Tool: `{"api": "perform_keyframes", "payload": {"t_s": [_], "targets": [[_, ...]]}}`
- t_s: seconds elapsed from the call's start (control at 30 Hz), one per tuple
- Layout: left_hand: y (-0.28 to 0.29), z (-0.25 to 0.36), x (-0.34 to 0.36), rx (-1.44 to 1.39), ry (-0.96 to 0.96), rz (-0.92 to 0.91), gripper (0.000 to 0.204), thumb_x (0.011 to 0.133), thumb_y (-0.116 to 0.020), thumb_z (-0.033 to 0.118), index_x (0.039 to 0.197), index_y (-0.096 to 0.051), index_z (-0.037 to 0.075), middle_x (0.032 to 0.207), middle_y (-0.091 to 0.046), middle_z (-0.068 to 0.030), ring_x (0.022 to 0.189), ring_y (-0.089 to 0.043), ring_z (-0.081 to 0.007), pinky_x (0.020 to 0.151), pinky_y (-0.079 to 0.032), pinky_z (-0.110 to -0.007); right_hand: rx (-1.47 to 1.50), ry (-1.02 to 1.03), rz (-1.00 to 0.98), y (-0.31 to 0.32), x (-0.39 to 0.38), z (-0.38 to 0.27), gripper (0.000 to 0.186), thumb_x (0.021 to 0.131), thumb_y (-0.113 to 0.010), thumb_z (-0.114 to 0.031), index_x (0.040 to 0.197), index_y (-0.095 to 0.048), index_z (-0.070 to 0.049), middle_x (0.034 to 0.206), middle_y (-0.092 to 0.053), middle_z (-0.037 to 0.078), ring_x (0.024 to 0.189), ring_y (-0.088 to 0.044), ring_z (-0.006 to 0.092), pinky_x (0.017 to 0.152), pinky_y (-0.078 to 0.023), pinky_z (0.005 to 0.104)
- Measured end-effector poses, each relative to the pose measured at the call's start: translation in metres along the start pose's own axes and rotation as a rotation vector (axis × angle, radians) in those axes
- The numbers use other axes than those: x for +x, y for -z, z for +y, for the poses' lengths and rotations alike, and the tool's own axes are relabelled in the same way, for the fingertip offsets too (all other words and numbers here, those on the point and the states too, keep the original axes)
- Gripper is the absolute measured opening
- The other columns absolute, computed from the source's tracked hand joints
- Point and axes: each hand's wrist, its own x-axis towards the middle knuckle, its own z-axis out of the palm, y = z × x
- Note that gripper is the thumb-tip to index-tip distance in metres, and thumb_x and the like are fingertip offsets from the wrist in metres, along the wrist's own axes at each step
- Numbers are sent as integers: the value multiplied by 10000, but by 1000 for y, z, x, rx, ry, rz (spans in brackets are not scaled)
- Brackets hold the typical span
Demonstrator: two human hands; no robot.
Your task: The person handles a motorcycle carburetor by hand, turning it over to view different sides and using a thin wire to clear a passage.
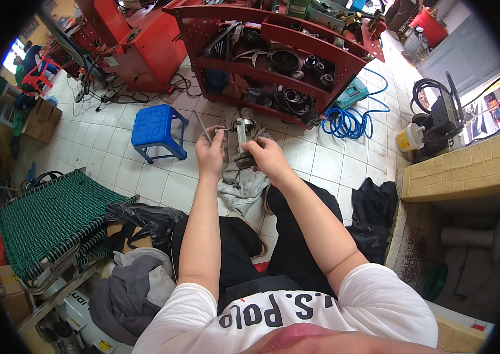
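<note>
My left hand (211,153) is closed around a thin grey metal rod (198,120), which points up and forward; a short piece by my fingertips is too small to name. My right hand (266,158), just right of it, is closed on a metal assembly (241,131) with a pale bar and a round silver end. Dark parts sit at the assembly's lower end, partly behind my fingers. A crumpled grey cloth (237,192) lies on the tiled floor beneath it, between my legs.
A red tool cart (320,94) stands ahead, with a blue stool (156,130) left of it and a coiled blue hose (344,123) at right. A green woven folding cot (55,218) is on my left, a yellow ledge (459,165) on my right. People (31,59) are far back left.
</note>
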Motion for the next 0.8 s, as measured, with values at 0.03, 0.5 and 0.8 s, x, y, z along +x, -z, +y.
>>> {"api": "perform_keyframes", "payload": {"t_s": [0.03, 0.5, 0.8], "targets": [[-1, -1, 0, 38, -30, 11, 201, 1040, -702, 264, 1075, -657, 72, 819, -607, 35, 588, -461, -14, 494, -310, -202, 0, 0, 0, 0, 0, 0, 352, 945, -692, -369, 997, -702, -21, 853, -653, 26, 723, -584, 106, 591, -483, 302], [10, -9, 7, 194, 41, 152, 353, 1060, -667, 404, 916, -625, 85, 770, -585, 39, 650, -499, -53, 590, -384, -233, -97, 1, -44, -3, -11, -15, 404, 916, -705, -408, 949, -689, -5, 849, -644, 42, 713, -577, 128, 605, -511, 318], [2, -6, 6, 183, -93, 131, 357, 1021, -731, 393, 886, -609, 86, 724, -565, 51, 658, -492, -55, 598, -388, -247, -69, 0, -38, -3, -10, -13, 406, 919, -707, -407, 954, -692, -3, 848, -644, 39, 716, -578, 128, 599, -510, 315]]}}
